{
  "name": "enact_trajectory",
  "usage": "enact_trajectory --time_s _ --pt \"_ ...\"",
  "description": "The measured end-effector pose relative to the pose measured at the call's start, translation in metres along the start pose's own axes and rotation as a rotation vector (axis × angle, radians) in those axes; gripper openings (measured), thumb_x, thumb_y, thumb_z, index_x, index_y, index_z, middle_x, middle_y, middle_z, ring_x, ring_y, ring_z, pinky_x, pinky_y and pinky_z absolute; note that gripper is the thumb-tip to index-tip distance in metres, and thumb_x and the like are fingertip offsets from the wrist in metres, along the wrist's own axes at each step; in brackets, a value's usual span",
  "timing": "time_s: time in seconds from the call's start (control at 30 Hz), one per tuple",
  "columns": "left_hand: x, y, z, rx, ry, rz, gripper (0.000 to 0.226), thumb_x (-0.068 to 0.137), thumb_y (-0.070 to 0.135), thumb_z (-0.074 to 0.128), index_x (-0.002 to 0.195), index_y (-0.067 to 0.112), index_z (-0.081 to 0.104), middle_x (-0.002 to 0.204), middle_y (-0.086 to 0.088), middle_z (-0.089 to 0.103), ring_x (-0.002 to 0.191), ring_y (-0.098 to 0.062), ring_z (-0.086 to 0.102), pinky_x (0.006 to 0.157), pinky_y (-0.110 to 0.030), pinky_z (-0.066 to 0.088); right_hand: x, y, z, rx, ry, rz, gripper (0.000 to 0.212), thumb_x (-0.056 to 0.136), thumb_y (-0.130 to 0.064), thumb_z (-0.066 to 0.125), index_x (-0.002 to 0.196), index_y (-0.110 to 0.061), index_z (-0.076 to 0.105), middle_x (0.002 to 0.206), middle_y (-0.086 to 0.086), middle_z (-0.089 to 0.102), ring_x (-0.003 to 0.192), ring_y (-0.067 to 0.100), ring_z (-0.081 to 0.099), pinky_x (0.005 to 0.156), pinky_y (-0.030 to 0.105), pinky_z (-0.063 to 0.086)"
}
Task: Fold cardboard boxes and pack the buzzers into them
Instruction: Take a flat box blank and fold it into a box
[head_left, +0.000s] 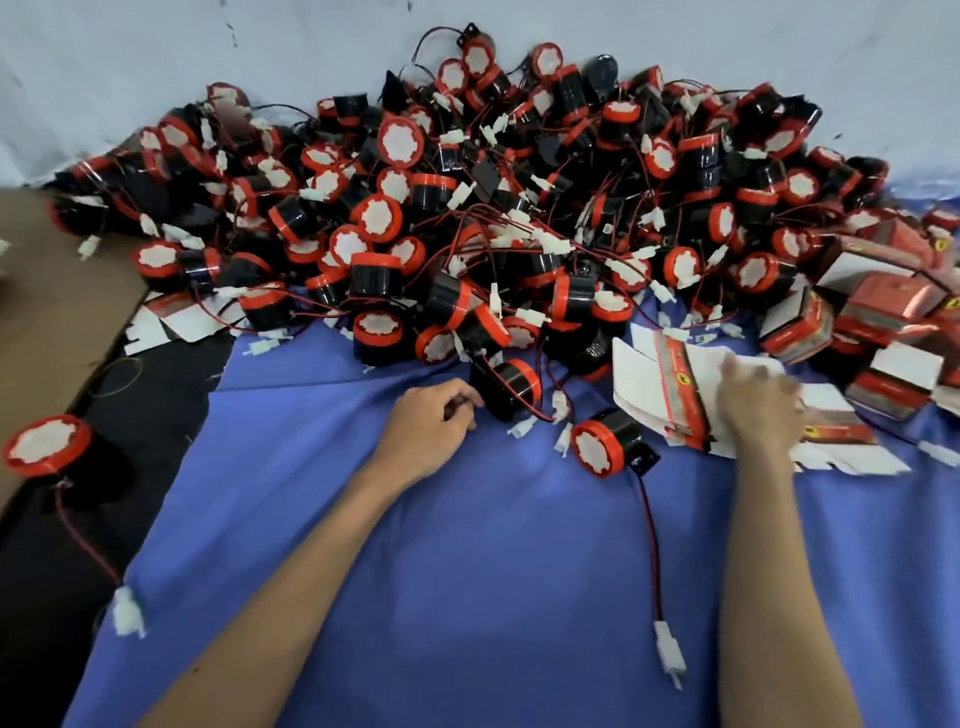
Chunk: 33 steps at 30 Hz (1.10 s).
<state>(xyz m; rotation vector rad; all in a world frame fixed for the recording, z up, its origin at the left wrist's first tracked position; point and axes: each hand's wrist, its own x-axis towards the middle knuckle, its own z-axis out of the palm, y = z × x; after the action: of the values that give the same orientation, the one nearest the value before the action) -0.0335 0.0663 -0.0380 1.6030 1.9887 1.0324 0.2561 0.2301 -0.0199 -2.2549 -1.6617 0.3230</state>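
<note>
Possibly tangled wires (543, 415) snag when the left hand's (431, 426) curled fingers (462, 399) lift the pinched black, red-rimmed buzzer (511, 387); the right hand's (758, 410) fingers (748, 375) rest spread on flat red-white cardboard (670, 384).

Blue cloth (467, 571) spread over the whole work surface. Huge heap of red-and-black buzzers (467, 208) along the far side. Flat box blanks (665, 384) and folded red boxes (893, 306) over on the right. Brown cardboard sheet (52, 312) at the left. One stray buzzer (597, 444) just near of the heap, wire trailing nearer.
</note>
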Motion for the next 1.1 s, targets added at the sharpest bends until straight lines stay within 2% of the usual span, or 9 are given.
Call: enact_trajectory --time_s 0.1,0.23,0.47,0.6,0.67,0.73,0.87,1.0,1.1 --pt "-0.002 0.001 0.000 -0.003 -0.002 -0.001 0.022 0.091 0.007 0.055 0.090 0.025 0.067 0.067 0.018 0.063 0.073 -0.005 0.061 0.065 -0.022 0.044 -0.002 -0.014 0.009 0.060 -0.067 -0.244 0.062 0.095 -0.055 0.038 0.124 -0.004 0.057 0.133 0.023 0.051 0.123 0.039 0.045 0.101 0.047 0.038" --pt "-0.002 0.002 -0.001 0.005 -0.007 0.014 0.022 0.091 0.008 0.054 0.090 0.026 0.067 0.067 0.019 0.063 0.071 -0.002 0.059 0.061 -0.012 0.039 -0.010 -0.029 0.005 0.024 -0.285 -0.389 0.082 0.081 -0.071 0.051 0.138 -0.012 0.047 0.148 0.014 0.040 0.135 0.037 0.033 0.109 0.047 0.027" --pt "-0.007 0.012 -0.002 -0.108 0.029 -0.011 0.026 0.092 0.005 0.053 0.088 0.027 0.066 0.068 0.013 0.066 0.071 -0.014 0.063 0.071 -0.041 0.053 -0.012 -0.036 -0.011 -0.086 -0.540 -0.450 0.109 0.074 -0.070 0.060 0.153 -0.009 0.016 0.162 0.008 0.007 0.148 0.029 0.004 0.117 0.047 0.010" --pt "-0.012 0.051 0.001 -0.241 0.079 0.025 0.012 0.086 0.045 0.057 0.082 0.036 0.063 0.067 0.013 0.066 0.070 -0.009 0.065 0.071 -0.044 0.056 -0.014 -0.040 -0.015 -0.141 -0.586 -0.451 0.123 0.058 -0.077 0.060 0.155 -0.023 0.006 0.163 0.005 -0.003 0.149 0.029 -0.004 0.118 0.049 0.007" --pt "-0.004 0.079 0.005 -0.140 -0.050 -0.020 0.058 0.075 0.075 0.045 0.089 0.024 0.067 0.072 0.009 0.069 0.071 -0.012 0.066 0.073 -0.045 0.056 -0.016 -0.047 -0.014 -0.204 -0.579 -0.478 0.130 0.049 -0.083 0.051 0.155 -0.027 0.003 0.162 0.009 0.000 0.148 0.032 0.000 0.118 0.048 0.010" --pt "0.006 0.100 0.014 -0.022 -0.133 -0.053 0.076 0.073 0.079 0.045 0.095 0.010 0.066 0.079 -0.005 0.071 0.074 -0.021 0.068 0.075 -0.048 0.055 -0.017 -0.050 -0.015 -0.246 -0.591 -0.500 0.132 0.046 -0.086 0.045 0.155 -0.027 0.000 0.161 0.012 0.000 0.148 0.034 0.000 0.118 0.049 0.011" --pt "0.015 0.100 0.021 -0.028 0.091 -0.023 0.014 0.092 0.025 0.059 0.096 0.014 0.067 0.088 0.002 0.069 0.087 -0.021 0.064 0.074 -0.034 0.050 -0.013 -0.051 -0.023 -0.191 -0.563 -0.486 0.119 0.058 -0.086 0.043 0.154 -0.025 0.013 0.162 0.012 0.006 0.148 0.032 0.003 0.118 0.051 0.013" --pt "0.012 0.071 -0.004 -0.350 0.300 0.025 0.011 0.095 0.015 0.056 0.091 0.020 0.065 0.087 -0.001 0.068 0.085 -0.020 0.066 0.065 -0.035 0.056 -0.031 -0.074 -0.046 0.020 -0.347 -0.577 0.081 0.074 -0.078 0.050 0.126 -0.016 0.054 0.127 0.011 0.057 0.123 0.032 0.047 0.105 0.046 0.034" --pt "0.010 0.046 -0.024 -0.577 0.382 -0.033 0.018 0.100 0.017 0.051 0.089 0.030 0.058 0.094 -0.002 0.068 0.085 -0.010 0.068 0.058 -0.022 0.056 -0.055 -0.097 -0.062 0.315 -0.361 -0.770 0.046 0.083 -0.059 0.062 0.105 -0.018 0.060 0.093 -0.003 0.063 0.087 0.018 0.060 0.076 0.035 0.047"
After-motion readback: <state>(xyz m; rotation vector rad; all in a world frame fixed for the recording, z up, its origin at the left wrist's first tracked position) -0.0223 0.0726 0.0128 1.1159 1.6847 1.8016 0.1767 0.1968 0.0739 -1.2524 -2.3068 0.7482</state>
